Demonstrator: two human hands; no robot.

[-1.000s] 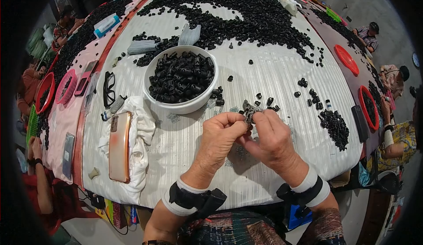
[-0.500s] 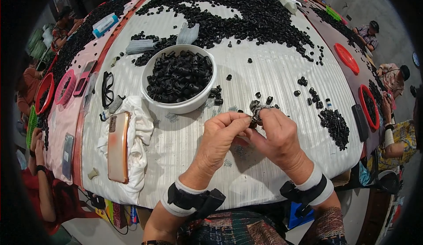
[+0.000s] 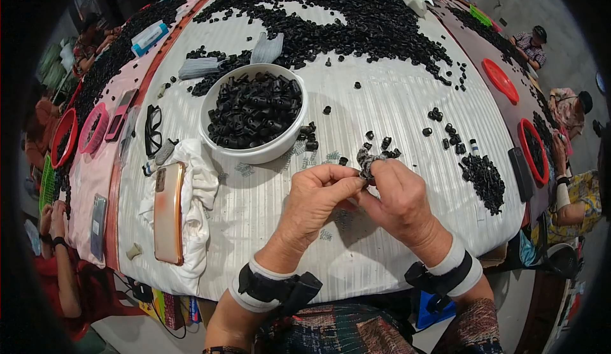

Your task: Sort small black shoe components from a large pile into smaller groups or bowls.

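My left hand [image 3: 323,195] and my right hand [image 3: 398,191] meet over the white table cover, fingertips closed together. Between them is a small black plastic part [image 3: 364,174], mostly hidden by the fingers. A grey and black patterned cloth wrap [image 3: 372,161] sits at the fingertips of my right hand. Just beyond the hands lie several loose black plastic pieces [image 3: 386,142]. Small grey wire springs [image 3: 326,234] are scattered on the cover near the hands. To the left stands a white bowl [image 3: 253,155] heaped with larger black plastic parts.
A big spread of black pieces [image 3: 382,29] covers the table's far side. At right is a pile of thin black parts [image 3: 484,183]. On the left lie a phone [image 3: 169,217] on white cloth [image 3: 198,226] and glasses [image 3: 153,130]. Other people work at both side tables.
My hands stay together in nearly the same place, with slight finger movement. The whole view has shifted a little.
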